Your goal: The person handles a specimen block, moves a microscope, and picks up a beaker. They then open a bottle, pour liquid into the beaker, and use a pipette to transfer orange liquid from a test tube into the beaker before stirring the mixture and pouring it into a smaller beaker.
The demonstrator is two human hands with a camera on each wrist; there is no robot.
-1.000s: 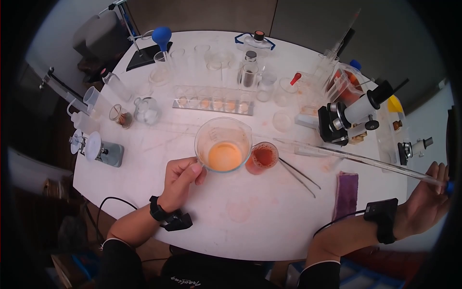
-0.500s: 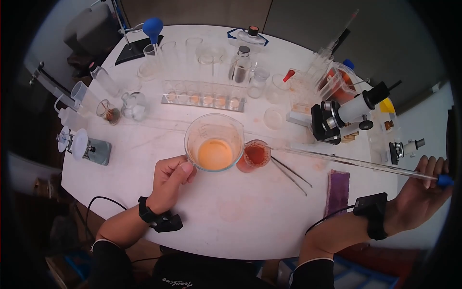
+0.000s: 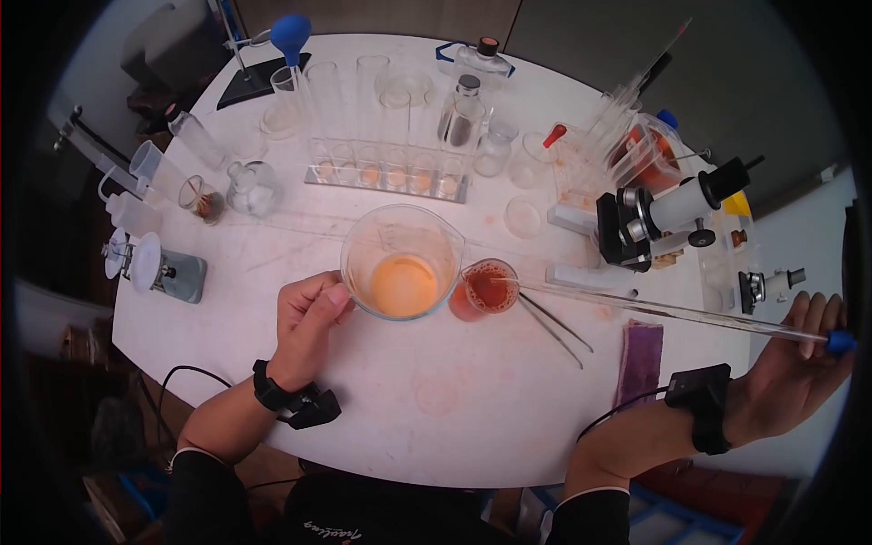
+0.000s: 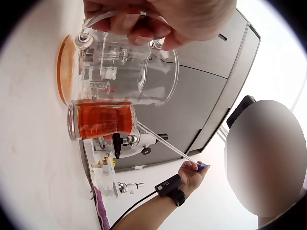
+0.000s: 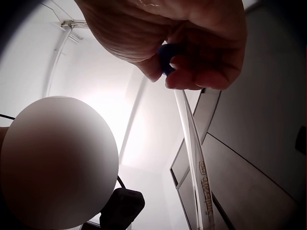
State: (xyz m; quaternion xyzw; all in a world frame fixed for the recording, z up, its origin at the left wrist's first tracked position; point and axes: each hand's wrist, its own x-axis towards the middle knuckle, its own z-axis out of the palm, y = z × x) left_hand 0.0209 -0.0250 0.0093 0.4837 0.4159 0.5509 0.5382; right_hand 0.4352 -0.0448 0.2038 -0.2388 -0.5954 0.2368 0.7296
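Note:
The left hand [image 3: 307, 325] grips the handle of a glass measuring cup [image 3: 400, 227] holding a shallow orange liquid [image 3: 402, 284]. Touching or just beside the cup stands a small beaker of red-orange liquid [image 3: 489, 289], also visible in the left wrist view [image 4: 100, 120]. Far to the right, the right hand [image 3: 788, 386] holds a long glass pipette [image 3: 672, 312] by its blue end [image 3: 840, 342]. The pipette slants down leftward, its tip at the small beaker's mouth. In the right wrist view the fingers [image 5: 206, 79] curl round the blue end.
Tweezers [image 3: 556, 334] lie right of the small beaker, with a purple cloth [image 3: 640, 363] farther right. A well tray [image 3: 386, 180] and glassware stand behind. A microscope [image 3: 668, 211] is at the right, a small burner-like glass jar [image 3: 184, 277] at the left.
The left hand and measuring cup have shifted slightly left relative to the small beaker. The pipette's tip has come to the small beaker's mouth. The head view has moved a little.

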